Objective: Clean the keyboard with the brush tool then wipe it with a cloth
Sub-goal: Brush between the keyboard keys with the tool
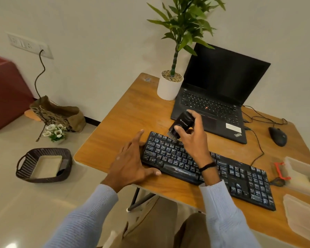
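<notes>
While left hand (pixel 131 163) is bracing keyboard (pixel 208 169) at its left end, fingers (pixel 136 138) splayed wide, holding nothing, right hand (pixel 190 133) is gripping black brush tool (pixel 179 124), bristles touching upper-left keys. Keyboard is lying diagonally near front edge of wooden surface (pixel 132 113). Laptop (pixel 217 93) is standing open toward far edge. Cloth not identifiable.

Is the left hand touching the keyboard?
Touching. The head view shows the left hand lying on the left end of the keyboard, thumb against its front edge.
</notes>
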